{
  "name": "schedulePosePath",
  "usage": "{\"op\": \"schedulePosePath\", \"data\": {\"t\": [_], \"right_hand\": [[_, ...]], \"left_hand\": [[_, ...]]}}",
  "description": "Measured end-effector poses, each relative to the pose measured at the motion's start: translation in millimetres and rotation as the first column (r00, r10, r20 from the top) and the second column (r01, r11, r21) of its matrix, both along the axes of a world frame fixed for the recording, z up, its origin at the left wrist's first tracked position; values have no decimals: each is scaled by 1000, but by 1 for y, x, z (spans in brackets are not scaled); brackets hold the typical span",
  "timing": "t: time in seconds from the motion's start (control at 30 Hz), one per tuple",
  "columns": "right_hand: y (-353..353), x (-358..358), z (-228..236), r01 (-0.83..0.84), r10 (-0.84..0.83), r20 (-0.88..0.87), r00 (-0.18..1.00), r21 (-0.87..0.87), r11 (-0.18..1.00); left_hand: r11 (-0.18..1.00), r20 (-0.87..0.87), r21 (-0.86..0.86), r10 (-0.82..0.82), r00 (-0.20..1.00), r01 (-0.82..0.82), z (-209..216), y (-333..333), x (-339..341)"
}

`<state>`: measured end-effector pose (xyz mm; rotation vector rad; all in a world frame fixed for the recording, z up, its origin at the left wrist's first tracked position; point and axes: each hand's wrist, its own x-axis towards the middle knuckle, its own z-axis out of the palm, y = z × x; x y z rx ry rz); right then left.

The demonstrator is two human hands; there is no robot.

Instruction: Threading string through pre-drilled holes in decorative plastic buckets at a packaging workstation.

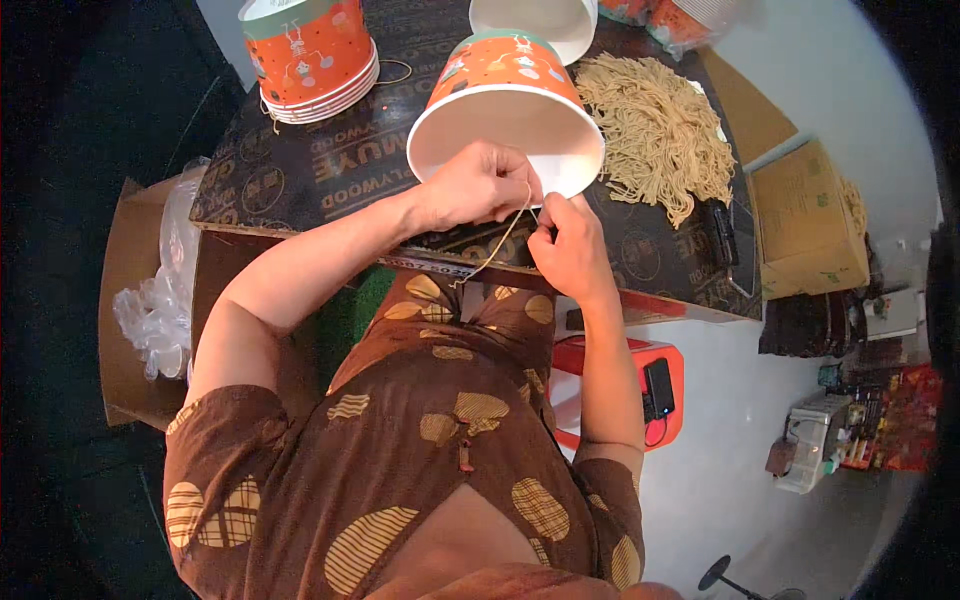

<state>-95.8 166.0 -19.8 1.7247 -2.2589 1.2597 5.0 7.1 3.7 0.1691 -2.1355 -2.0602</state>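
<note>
An orange paper bucket (505, 68) with a white rim lies tipped on the dark table, its mouth toward me. At the near rim my left hand (478, 183) is closed, fingers pinched on a thin tan string (497, 247). The string's loose end hangs past the table edge. Close beside it, my right hand (572, 243) is closed at the rim too, thumb and fingertips pressed together near the string. What exactly lies between the right fingertips is too small to make out. A heap of tan strings (655, 130) lies right of the bucket.
Upside-down stacked orange buckets (310, 60) stand at the table's far left, a white bucket (540, 25) behind. A black-handled tool (720, 232) lies near the table's right edge. Cardboard boxes (810, 225) flank the table; a red stool (665, 350) is below.
</note>
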Motion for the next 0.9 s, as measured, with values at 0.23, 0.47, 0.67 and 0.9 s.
{"op": "schedulePosePath", "data": {"t": [0.23,0.47,0.67,0.9], "right_hand": [[2,-2,1,-14,13,34,999,31,999],[6,-1,0,-10,11,119,993,-11,1000],[-2,18,-3,229,-232,-29,972,-63,971],[-14,20,-11,355,-360,-50,932,-90,931]], "left_hand": [[967,41,-243,86,995,-74,-7,2,-7],[950,99,-309,66,993,-32,-4,3,-4],[949,120,-313,64,991,-23,-6,2,-5],[917,12,-392,87,996,-76,-10,1,-5]]}}
